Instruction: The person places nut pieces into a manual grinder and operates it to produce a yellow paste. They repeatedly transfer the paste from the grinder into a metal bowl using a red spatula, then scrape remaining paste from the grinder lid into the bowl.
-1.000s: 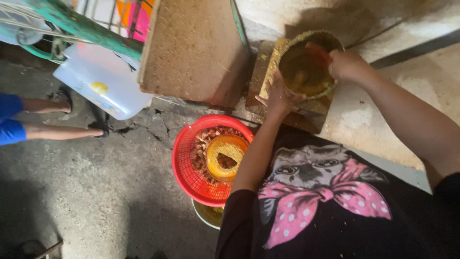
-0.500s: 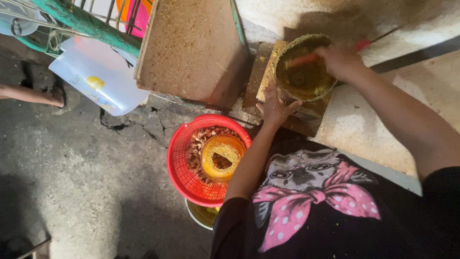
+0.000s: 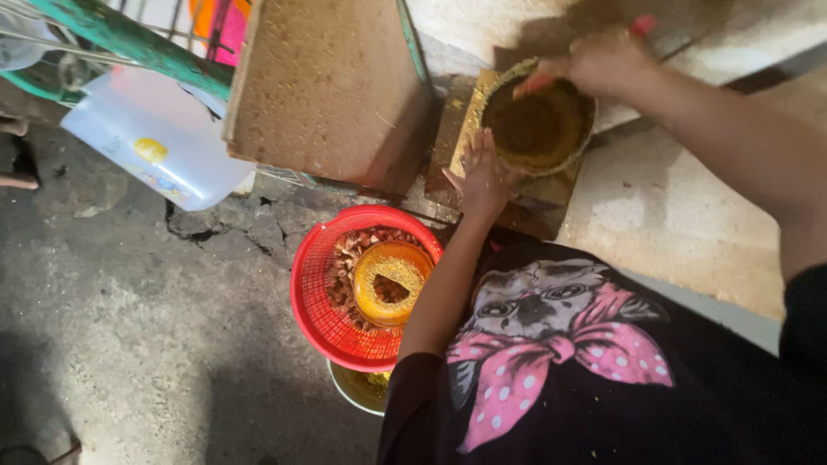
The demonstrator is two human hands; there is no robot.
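pressing my left hand (image 3: 482, 176) flat against the round bowl (image 3: 538, 129), fingers apart. my right hand (image 3: 603, 65) now sits over its far rim, closed on a red handle (image 3: 642, 24), scraping the yellow mash.

The floor (image 3: 129, 362) is grey concrete, rough and cracked near the top. A pale stone slab (image 3: 689, 232) lies on the right. A brown board (image 3: 323, 86) leans by a green painted bar (image 3: 129, 39). A clear plastic jug (image 3: 155, 142) lies on the ground. The light is dim, with dark shadows.
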